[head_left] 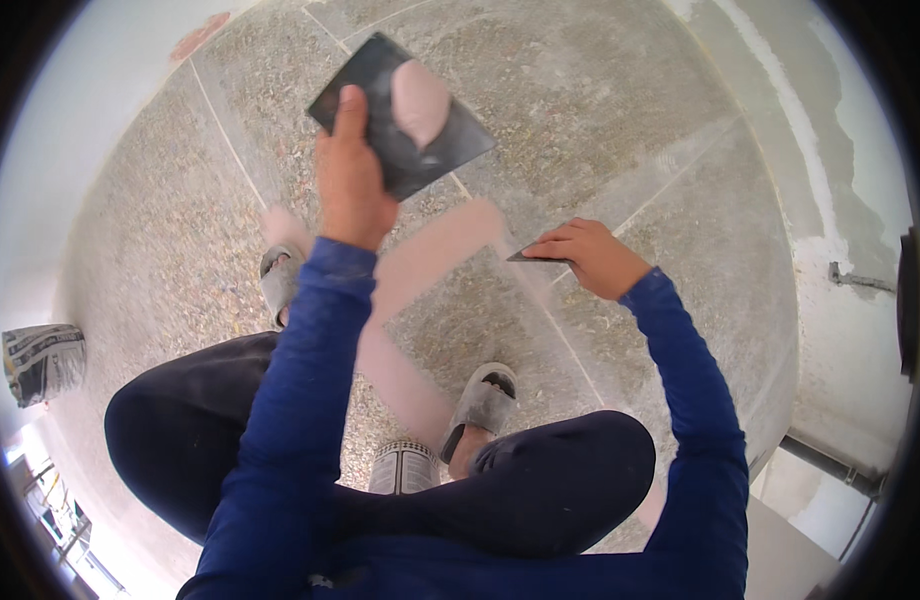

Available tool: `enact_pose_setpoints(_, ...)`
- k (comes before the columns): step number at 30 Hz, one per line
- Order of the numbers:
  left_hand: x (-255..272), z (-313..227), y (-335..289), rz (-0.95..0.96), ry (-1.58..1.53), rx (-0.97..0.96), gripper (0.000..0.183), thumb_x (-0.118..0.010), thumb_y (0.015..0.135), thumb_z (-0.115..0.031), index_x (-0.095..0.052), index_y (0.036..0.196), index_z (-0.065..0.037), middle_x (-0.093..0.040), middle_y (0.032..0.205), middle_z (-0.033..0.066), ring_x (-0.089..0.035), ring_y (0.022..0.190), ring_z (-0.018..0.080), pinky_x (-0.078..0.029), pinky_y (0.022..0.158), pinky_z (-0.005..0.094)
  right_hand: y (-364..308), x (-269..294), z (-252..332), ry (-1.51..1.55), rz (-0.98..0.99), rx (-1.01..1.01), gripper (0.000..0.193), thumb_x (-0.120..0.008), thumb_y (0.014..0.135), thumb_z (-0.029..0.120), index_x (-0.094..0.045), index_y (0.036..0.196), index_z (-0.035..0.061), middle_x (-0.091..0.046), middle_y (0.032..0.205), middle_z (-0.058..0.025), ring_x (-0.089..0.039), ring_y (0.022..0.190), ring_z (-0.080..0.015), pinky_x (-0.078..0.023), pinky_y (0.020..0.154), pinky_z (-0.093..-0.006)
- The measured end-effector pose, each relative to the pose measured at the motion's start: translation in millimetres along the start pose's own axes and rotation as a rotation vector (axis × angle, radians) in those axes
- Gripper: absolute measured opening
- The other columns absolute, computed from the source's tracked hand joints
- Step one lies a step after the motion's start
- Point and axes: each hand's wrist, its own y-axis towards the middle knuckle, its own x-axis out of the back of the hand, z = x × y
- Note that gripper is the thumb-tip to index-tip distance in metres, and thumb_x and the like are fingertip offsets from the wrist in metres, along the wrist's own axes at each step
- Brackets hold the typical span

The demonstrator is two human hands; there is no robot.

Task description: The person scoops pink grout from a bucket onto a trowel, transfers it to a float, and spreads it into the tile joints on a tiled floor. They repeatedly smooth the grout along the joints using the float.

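Nearest the camera, a person in a blue long-sleeved top and dark trousers is squatting on the speckled grey stone-tile floor, with two grey sandals planted either side of a pale pink band of grout paste that is running along a tile joint. Beyond the knees, the right hand is curling closed around a small dark flat scraper blade, pressing its edge onto the floor at the far end of the pink band. Farther out, the left hand is gripping the near edge of a dark square flat mixing board, thumb lying on top, holding it above the floor. A lump of pale pink paste is sitting on the board's far half. Toward the left edge of the floor, a grey printed sack is lying beside the white wall.
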Motion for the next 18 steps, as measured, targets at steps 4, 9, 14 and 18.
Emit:
enact_pose_setpoints(4, 47, -17, -3, -0.037, -0.108, 0.083, 0.037, -0.058, 0.105, -0.032, -0.061, 0.129, -0.004, -0.068, 0.124, 0.0092, -0.068, 0.111, 0.0249, -0.056, 0.098, 0.0417, 61, -62, -58, -0.135, 0.147, -0.078, 0.064, -0.053, 0.085, -0.011, -0.065, 0.135, 0.0266, -0.063, 0.134, -0.0044, -0.055, 0.122, -0.028, -0.037, 0.109, -0.0505)
enact_pose_setpoints(9, 85, -9, -6, -0.154, -0.106, 0.122, 0.039, -0.058, 0.104, -0.032, -0.059, 0.13, -0.003, -0.068, 0.124, 0.0107, -0.068, 0.112, 0.0261, -0.056, 0.098, 0.0426, 105, -119, -92, -0.358, 0.288, -0.112, 0.067, -0.051, 0.089, -0.008, -0.056, 0.144, 0.0297, -0.057, 0.141, -0.0052, -0.049, 0.131, -0.0284, -0.031, 0.115, -0.0534)
enact_pose_setpoints(14, 96, -3, 0, -0.179, -0.069, 0.103, 0.037, -0.055, 0.106, -0.032, -0.059, 0.13, -0.004, -0.067, 0.124, 0.009, -0.068, 0.111, 0.0242, -0.057, 0.095, 0.04, 95, -166, -96, -0.497, 0.173, -0.168, 0.066, -0.05, 0.096, -0.001, -0.045, 0.152, 0.0349, -0.047, 0.151, -0.0057, -0.042, 0.14, -0.028, -0.025, 0.119, -0.0597)
enact_pose_setpoints(18, 87, 7, -9, -0.173, -0.054, 0.141, 0.036, -0.055, 0.106, -0.031, -0.059, 0.13, -0.004, -0.067, 0.124, 0.0089, -0.068, 0.111, 0.0242, -0.057, 0.095, 0.0403, 76, -188, -96, -0.575, 0.098, -0.203, 0.069, -0.051, 0.099, 0.003, -0.036, 0.156, 0.0386, -0.038, 0.16, -0.0046, -0.036, 0.147, -0.0267, -0.023, 0.119, -0.0632)
